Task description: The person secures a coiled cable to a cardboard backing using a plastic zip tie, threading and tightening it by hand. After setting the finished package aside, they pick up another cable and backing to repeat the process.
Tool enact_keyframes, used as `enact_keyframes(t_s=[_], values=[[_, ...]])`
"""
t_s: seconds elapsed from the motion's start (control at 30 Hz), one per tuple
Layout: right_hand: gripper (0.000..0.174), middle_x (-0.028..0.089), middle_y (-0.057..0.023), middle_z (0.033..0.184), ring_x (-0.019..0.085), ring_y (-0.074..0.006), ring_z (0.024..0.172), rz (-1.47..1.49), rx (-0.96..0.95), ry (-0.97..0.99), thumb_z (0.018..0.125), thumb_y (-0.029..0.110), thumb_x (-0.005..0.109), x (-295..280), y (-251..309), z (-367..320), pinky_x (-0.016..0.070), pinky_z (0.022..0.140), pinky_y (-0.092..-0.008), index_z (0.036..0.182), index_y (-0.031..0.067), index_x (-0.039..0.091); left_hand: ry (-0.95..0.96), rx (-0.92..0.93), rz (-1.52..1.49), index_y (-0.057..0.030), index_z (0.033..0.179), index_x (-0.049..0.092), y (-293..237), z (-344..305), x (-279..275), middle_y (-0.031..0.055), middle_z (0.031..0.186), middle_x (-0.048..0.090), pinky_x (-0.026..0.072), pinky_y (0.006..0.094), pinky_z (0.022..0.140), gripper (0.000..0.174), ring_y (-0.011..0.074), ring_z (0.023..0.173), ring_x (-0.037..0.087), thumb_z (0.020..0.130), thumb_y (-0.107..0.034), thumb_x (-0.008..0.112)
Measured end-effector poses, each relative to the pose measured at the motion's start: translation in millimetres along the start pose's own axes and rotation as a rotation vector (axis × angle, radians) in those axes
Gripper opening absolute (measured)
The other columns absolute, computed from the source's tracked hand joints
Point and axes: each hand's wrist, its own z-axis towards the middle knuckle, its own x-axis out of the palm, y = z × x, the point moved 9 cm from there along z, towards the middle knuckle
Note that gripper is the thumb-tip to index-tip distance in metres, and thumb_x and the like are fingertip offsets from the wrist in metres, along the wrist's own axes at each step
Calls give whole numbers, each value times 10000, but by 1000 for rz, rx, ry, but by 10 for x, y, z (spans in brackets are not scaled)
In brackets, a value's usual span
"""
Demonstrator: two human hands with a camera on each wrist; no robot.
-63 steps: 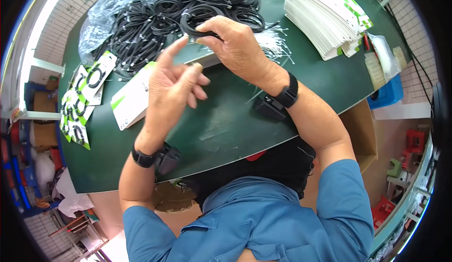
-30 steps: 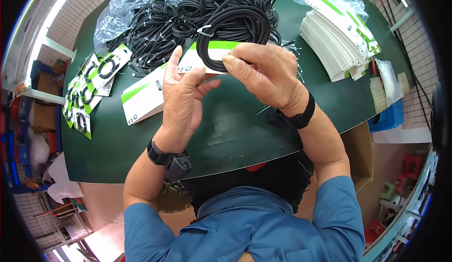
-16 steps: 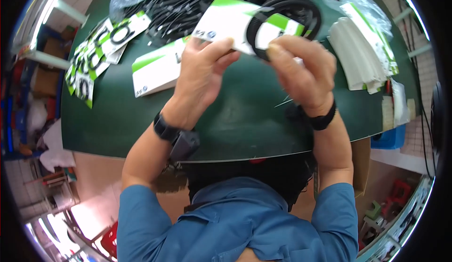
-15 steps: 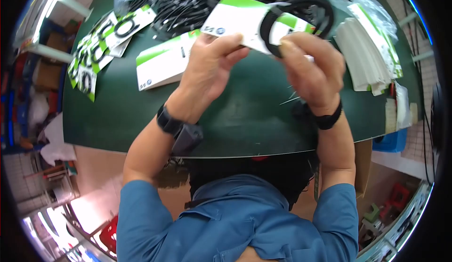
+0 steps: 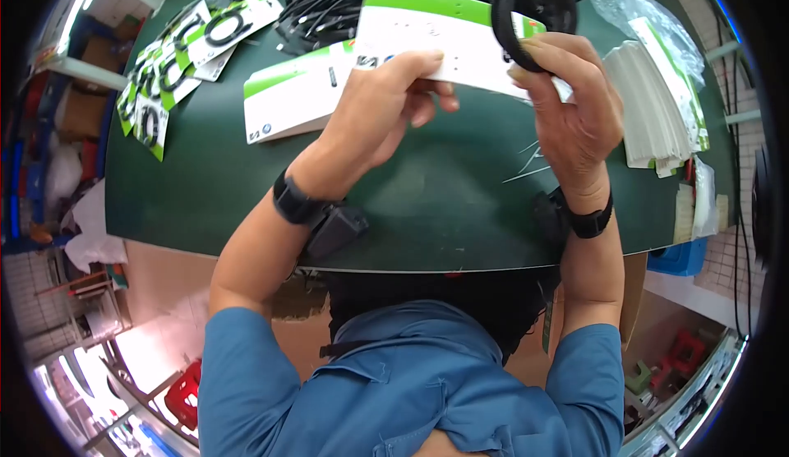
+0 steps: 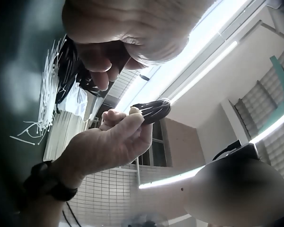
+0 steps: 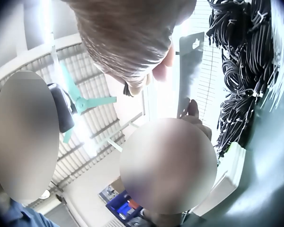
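In the head view the left hand point(image 5: 374, 108) pinches the lower left edge of a white and green card point(image 5: 419, 34) between thumb and fingers. The right hand point(image 5: 579, 103) pinches a coiled black cable point(image 5: 508, 17) at its lower end, over the card's right part. The left wrist view shows the right hand point(image 6: 104, 146) with the coil point(image 6: 154, 111) standing out past its fingertips. In the right wrist view the card point(image 7: 190, 66) is seen upright, with a hanger hole near its top. Whether the coil is fastened to the card cannot be told.
A stack of folded cards point(image 5: 288, 99) lies left of the hands, near carded cables point(image 5: 177, 66). Loose black cables point(image 5: 329, 5) are heaped at the back. More cards point(image 5: 649, 108) stand at right, beside plastic bags point(image 5: 704, 194); thin white ties point(image 5: 526, 169) lie below the right hand.
The left hand went from empty to holding a card. The right hand carried the coil from above the heap to the right and over the card; the coil is now turned more edge-on.
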Motion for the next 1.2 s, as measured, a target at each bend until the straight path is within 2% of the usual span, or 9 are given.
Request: enact_keyframes(t_s=[0.1, 0.3, 0.4, 0.67, 0.8, 0.93, 1.07, 1.17, 1.2], values=[[322, 741, -116, 948, 706, -262, 802, 10, 81, 85, 764, 2, 850, 30, -27, 53, 575, 723, -328, 1062, 32, 733, -100, 60, 103, 20, 953, 685, -93, -48, -26, 104, 828, 702, 414, 266, 545, 194, 152, 678, 624, 992, -148, 598], [277, 736, -107, 969, 687, -259, 848, 9, 187, 268, 793, -19, 826, 187, -90, 0, 549, 748, -343, 1044, 6, 713, -9, 63, 191, 12, 1007, 689, 2, -35, 7, 97, 840, 712, 416, 269, 549, 204, 137, 664, 619, 1003, -152, 567], [291, 717, -89, 940, 664, -262, 827, -26, 184, 358, 784, 29, 834, 287, -139, -73, 531, 728, -353, 1051, 18, 719, 42, 48, 186, 15, 1046, 687, 56, -47, 37, 91, 838, 711, 434, 271, 570, 218, 135, 668, 620, 1007, -151, 551], [312, 699, -68, 946, 653, -257, 848, -9, 239, 363, 775, 103, 846, 317, -134, -111, 530, 739, -355, 1062, 52, 737, 16, 88, 195, 45, 1109, 667, 111, -81, 85, 92, 853, 713, 480, 270, 660, 288, 139, 710, 633, 1018, -176, 507], [306, 678, -58, 931, 651, -236, 850, -19, 165, 378, 771, 97, 847, 339, -131, -116, 525, 713, -338, 1056, 54, 745, 47, 104, 228, 54, 1128, 662, 119, -69, 72, 107, 888, 716, 500, 284, 680, 305, 161, 737, 647, 1017, -183, 505], [293, 658, -52, 909, 650, -213, 849, 14, 208, 383, 763, 88, 853, 338, -166, -134, 521, 699, -326, 1038, 46, 762, 119, 134, 309, 62, 1149, 659, 101, -64, 81, 123, 913, 717, 524, 305, 721, 307, 172, 753, 657, 1003, -170, 521], [264, 649, -46, 890, 649, -203, 843, 152, 369, 378, 765, 79, 859, 337, -256, -177, 521, 698, -317, 1013, 42, 777, 130, 204, 149, 48, 1163, 663, 75, -94, 166, 112, 904, 714, 523, 285, 663, 295, 157, 742, 659, 1010, -192, 587], [254, 655, -46, 892, 651, -198, 827, 169, 355, 397, 769, 82, 863, 392, -224, -205, 526, 695, -312, 1007, 42, 782, 12, 209, 199, 23, 1129, 668, 40, -112, 122, 85, 872, 698, 483, 235, 535, 279, 125, 695, 651, 1018, -232, 657], [249, 658, -47, 893, 652, -195, 818, 179, 346, 411, 771, 84, 866, 421, -205, -216, 529, 694, -309, 1003, 41, 785, 11, 204, 201, 23, 1129, 668, 41, -115, 129, 85, 872, 698, 483, 235, 535, 279, 125, 695, 651, 1018, -232, 657]])
